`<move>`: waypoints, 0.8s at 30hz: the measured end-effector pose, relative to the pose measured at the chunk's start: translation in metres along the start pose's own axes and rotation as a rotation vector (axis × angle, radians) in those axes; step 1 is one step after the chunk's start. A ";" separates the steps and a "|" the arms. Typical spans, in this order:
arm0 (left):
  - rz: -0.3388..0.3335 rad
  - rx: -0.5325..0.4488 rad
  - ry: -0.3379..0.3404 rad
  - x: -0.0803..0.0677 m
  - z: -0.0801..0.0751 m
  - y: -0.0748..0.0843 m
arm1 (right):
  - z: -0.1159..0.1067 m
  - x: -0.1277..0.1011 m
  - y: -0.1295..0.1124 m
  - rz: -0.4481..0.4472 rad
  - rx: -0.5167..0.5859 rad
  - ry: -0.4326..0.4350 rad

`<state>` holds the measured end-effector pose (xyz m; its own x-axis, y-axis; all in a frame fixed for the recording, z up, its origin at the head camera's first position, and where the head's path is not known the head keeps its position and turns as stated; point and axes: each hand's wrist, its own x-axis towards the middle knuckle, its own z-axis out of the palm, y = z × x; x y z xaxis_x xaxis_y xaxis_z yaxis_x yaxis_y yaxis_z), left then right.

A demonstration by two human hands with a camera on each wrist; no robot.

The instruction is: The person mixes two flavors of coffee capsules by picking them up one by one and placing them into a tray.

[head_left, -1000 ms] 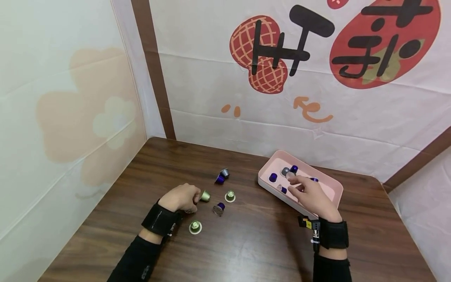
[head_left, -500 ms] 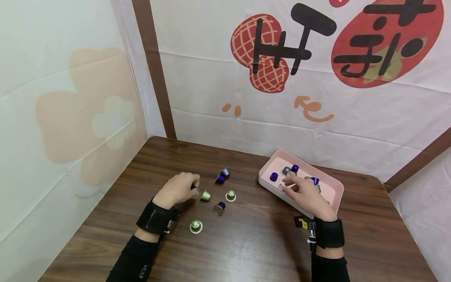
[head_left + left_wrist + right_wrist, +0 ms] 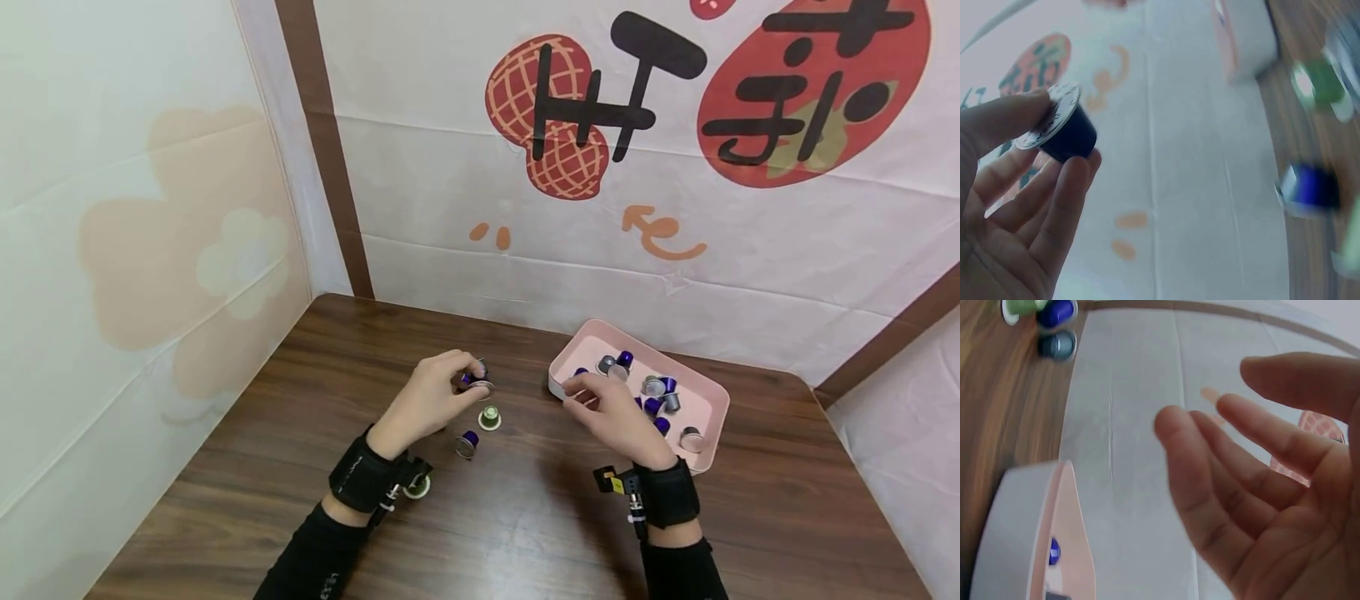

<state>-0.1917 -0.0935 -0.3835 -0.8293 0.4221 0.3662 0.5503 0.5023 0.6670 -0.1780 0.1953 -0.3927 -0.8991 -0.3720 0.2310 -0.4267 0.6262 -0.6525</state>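
In the head view my left hand (image 3: pixel 429 393) is over the capsules at the table's middle. Thumb and fingers pinch a dark blue coffee capsule (image 3: pixel 1074 136) by its pale lid and base, as the left wrist view shows. Nearby on the wood are a green capsule (image 3: pixel 490 417) and a purple one (image 3: pixel 468 442); another green capsule (image 3: pixel 417 487) is partly covered by the wrist gear. My right hand (image 3: pixel 618 421) hovers at the left front side of the pink tray (image 3: pixel 708 392). Its fingers are loosely bent and hold nothing, with a gap to the thumb.
Several capsules lie in the tray, among them a silver-lidded one (image 3: pixel 692 439) and a grey one (image 3: pixel 672 402). A printed cloth (image 3: pixel 427 183) hangs behind the table, and another cloth (image 3: pixel 150 250) closes off the left side.
My left hand has moved right with the capsule, now overlapping the two dark capsules at the back. My right hand has drawn left from over the tray, uncovering more capsules inside.
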 end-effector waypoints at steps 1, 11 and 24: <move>0.009 -0.038 0.011 0.002 0.004 0.004 | 0.002 0.001 -0.002 -0.018 0.021 0.006; -0.031 -0.327 -0.054 0.013 0.030 0.024 | 0.022 0.004 -0.022 -0.144 0.223 0.022; -0.076 -0.399 -0.055 0.012 0.035 0.023 | 0.036 0.007 -0.030 -0.091 0.322 0.075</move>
<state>-0.1856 -0.0504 -0.3863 -0.8534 0.4407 0.2784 0.3980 0.2060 0.8940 -0.1685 0.1496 -0.3972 -0.8685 -0.3576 0.3432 -0.4634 0.3401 -0.8183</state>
